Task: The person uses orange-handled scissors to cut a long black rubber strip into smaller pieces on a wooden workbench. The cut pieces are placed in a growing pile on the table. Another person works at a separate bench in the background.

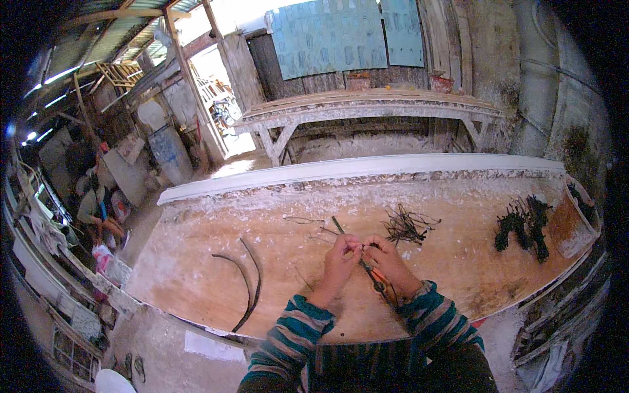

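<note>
My left hand (341, 265) and my right hand (391, 263) meet over the middle of the wooden worktable (196, 262), thumbs and fingertips pinched close together. A thin dark strand runs between them, though its ends are hidden by the fingers. A dark green strip (337, 224) sticks out beyond my hands. Below my fingers, a tool with orange parts, like pliers (378, 281), lies close to my right wrist. A tangle of thin dark wires (407, 224) rests just past my right hand, and a loose loop of wire (303, 219) lies beyond my left.
Two curved dark strips (250, 281) lie at the table's left. At its right are black bundled strands (524, 226) beside a scoop-like container (572, 226). A white raised ledge (367, 171) borders the far side. Behind stands a long bench (367, 105); another person (98, 209) sits far left.
</note>
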